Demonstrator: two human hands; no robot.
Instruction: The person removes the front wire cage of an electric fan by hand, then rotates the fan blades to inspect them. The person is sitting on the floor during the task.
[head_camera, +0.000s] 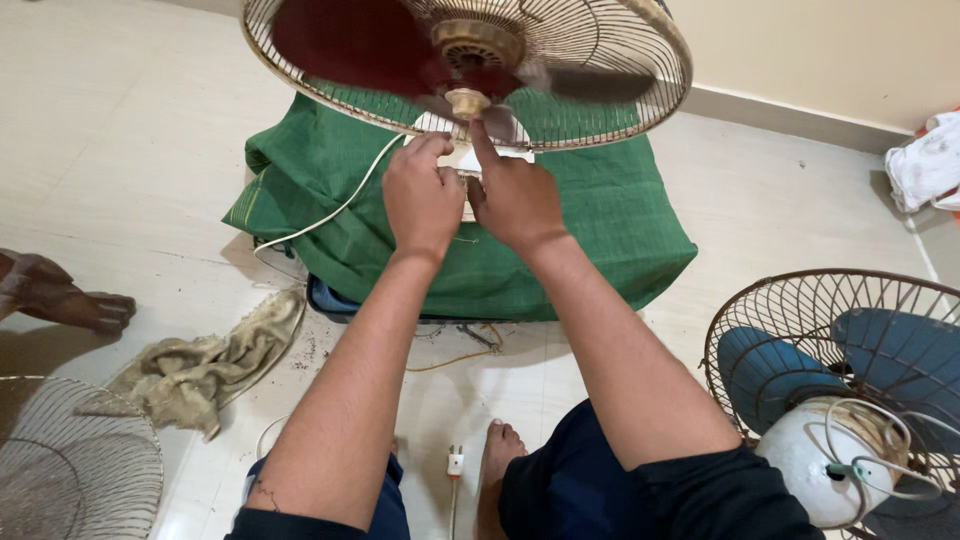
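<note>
A fan with dark red blades and a beige wire guard stands on a box covered with green cloth. Both my hands reach under the guard, right below the fan's hub. My left hand has its fingers curled on the white fan body, which is mostly hidden. My right hand presses against the same white part, index finger pointing up at the hub. A white cable runs from the fan down the cloth to the left.
A second fan with blue blades and a white motor lies at the right. A loose wire guard sits at the bottom left, a dirty rag beside it. Another person's foot is at the left. A white plug lies between my feet.
</note>
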